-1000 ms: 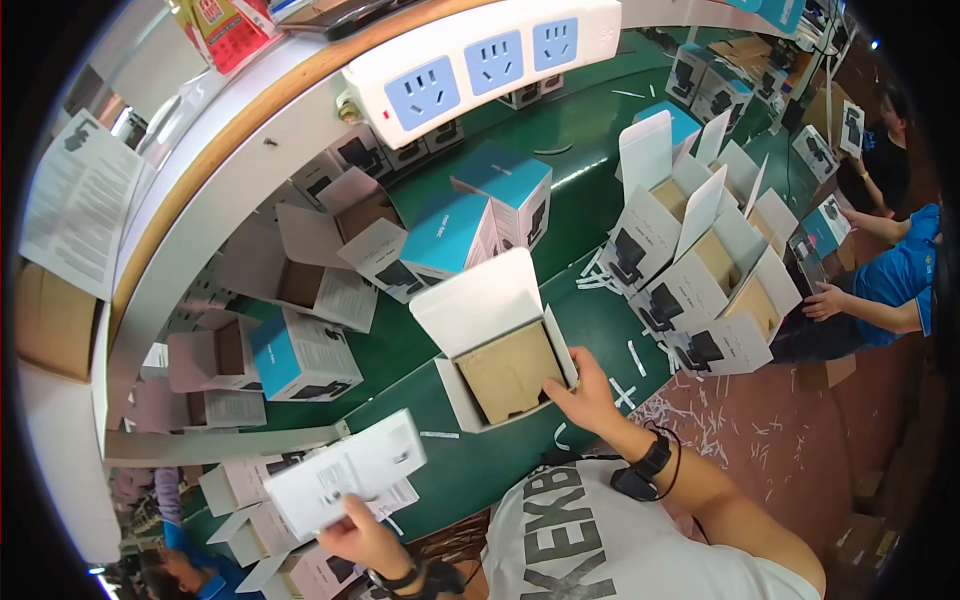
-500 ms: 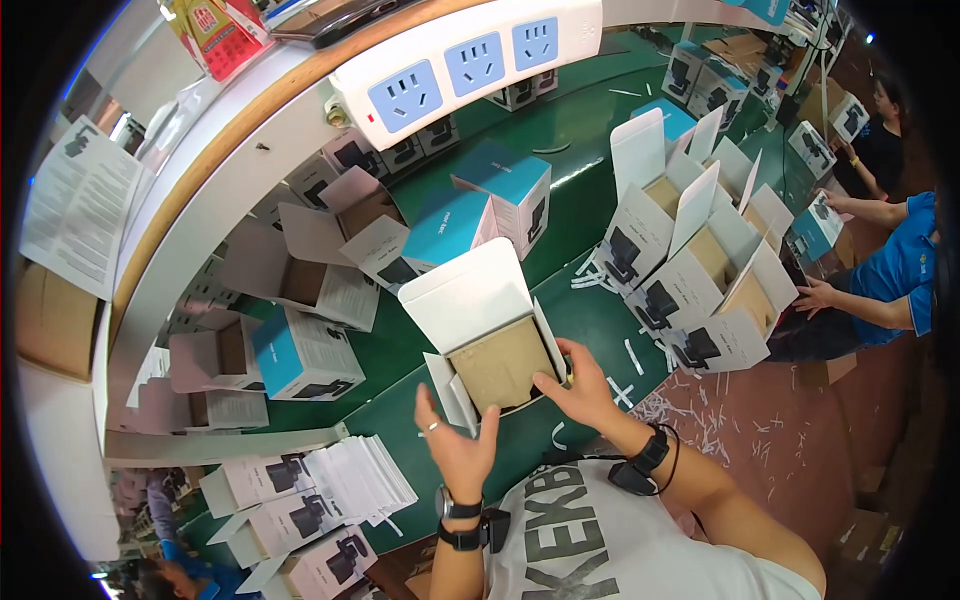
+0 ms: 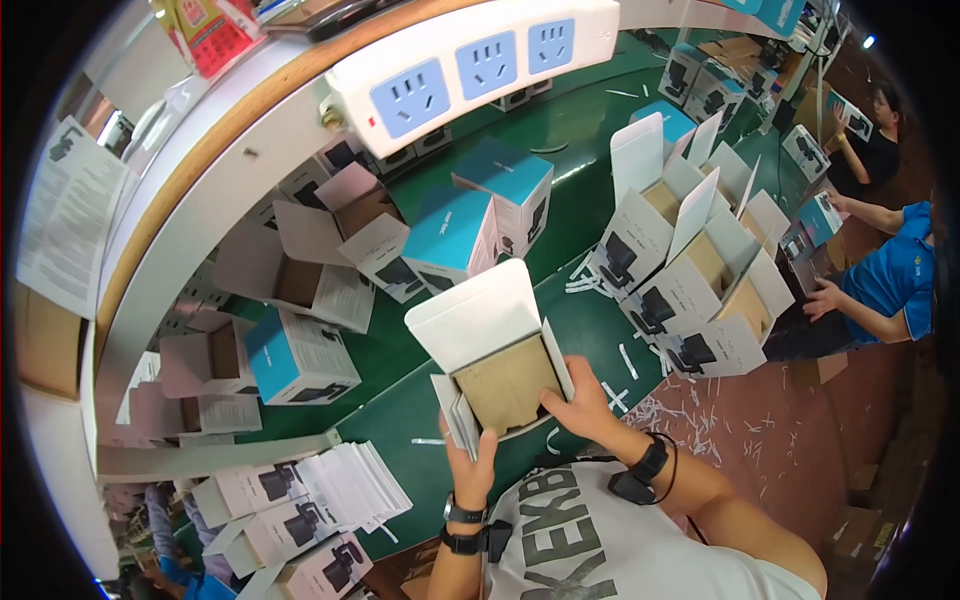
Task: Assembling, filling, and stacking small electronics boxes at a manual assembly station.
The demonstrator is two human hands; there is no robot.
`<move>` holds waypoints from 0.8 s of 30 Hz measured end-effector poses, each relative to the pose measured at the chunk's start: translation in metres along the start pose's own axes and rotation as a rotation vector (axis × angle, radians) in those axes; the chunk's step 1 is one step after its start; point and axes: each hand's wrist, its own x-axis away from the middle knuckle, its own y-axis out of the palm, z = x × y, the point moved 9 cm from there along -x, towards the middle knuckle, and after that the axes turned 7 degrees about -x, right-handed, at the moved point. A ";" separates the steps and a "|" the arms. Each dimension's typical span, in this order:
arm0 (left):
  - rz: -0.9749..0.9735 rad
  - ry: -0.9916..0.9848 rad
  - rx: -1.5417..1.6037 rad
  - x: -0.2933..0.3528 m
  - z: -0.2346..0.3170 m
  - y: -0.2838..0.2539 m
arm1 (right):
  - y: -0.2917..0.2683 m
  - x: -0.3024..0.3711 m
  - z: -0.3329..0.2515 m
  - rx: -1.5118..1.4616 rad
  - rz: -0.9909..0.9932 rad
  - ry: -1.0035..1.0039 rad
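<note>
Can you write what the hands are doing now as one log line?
left hand: holds booklet against open white box | right hand: on brown insert | surface: green belt

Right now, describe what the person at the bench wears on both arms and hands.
Both hands are bare, no gloves. The left hand has a dark wristwatch plus a black strap band below it on the wrist. The right hand has a black wrist strap with a thin black cord looping off it. Forearms are uncovered; a white printed shirt shows.
</note>
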 end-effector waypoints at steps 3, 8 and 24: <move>0.099 0.054 -0.041 -0.011 0.029 -0.012 | -0.016 0.001 0.007 -0.043 -0.171 -0.103; 0.201 0.076 -0.285 -0.020 0.051 -0.007 | -0.041 0.024 0.062 -0.334 -0.367 0.267; 0.170 0.007 -0.018 -0.001 0.035 -0.014 | -0.025 -0.014 -0.004 -0.464 -0.218 0.278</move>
